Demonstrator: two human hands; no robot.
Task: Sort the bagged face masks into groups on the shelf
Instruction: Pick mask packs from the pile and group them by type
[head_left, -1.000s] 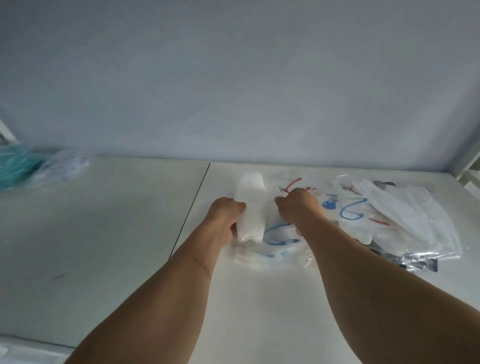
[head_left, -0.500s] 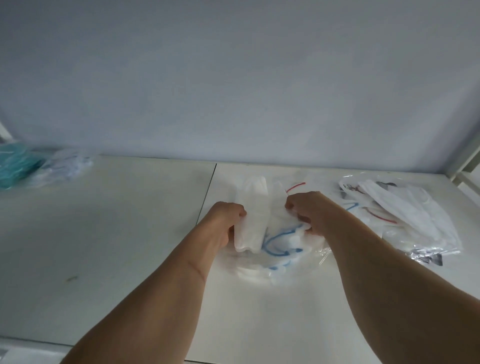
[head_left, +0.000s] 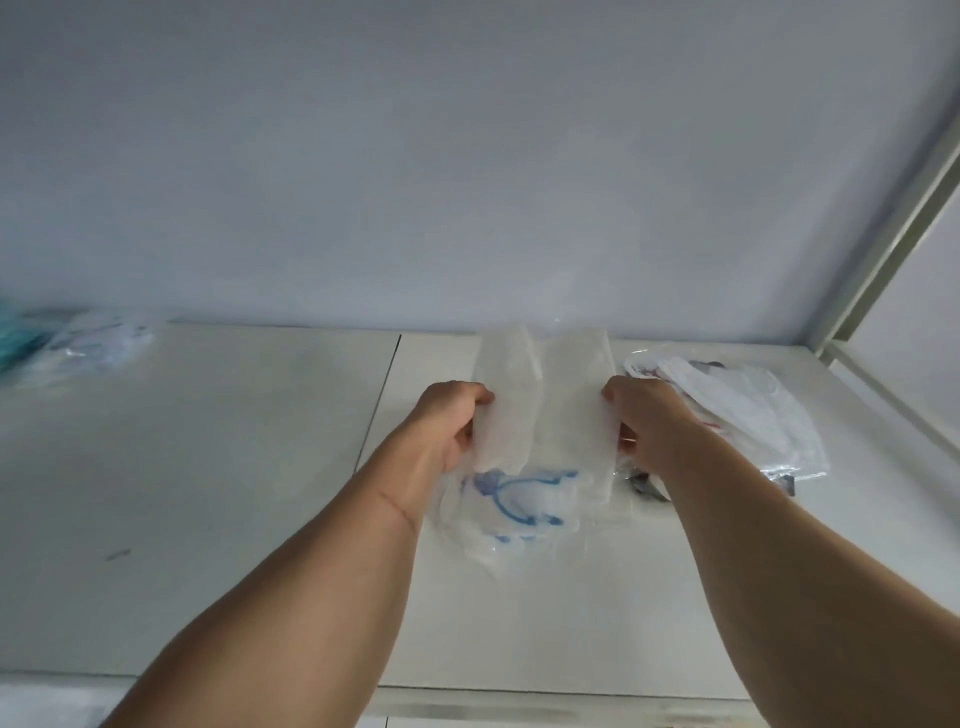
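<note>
My left hand (head_left: 451, 420) grips one white bagged mask (head_left: 506, 400), held upright above the white shelf (head_left: 234, 467). My right hand (head_left: 641, 423) grips a second white bagged mask (head_left: 579, 410) right beside it. Under both hands lies a clear bag with a blue-strapped mask (head_left: 511, 501). A heap of bagged white masks (head_left: 737, 410) sits to the right of my right hand. A further group of bagged masks (head_left: 98, 343), some teal, lies at the far left of the shelf.
The grey back wall (head_left: 467, 182) closes the shelf behind the bags. A pale metal upright (head_left: 883, 249) frames the right end. A seam (head_left: 382, 395) splits the shelf boards just left of my left hand. The front edge (head_left: 519, 699) runs below my forearms.
Both hands have lifted, each raising a white bagged mask upright. My right hand moved right, spreading the two bags apart. The blue-strapped bag now lies uncovered beneath them.
</note>
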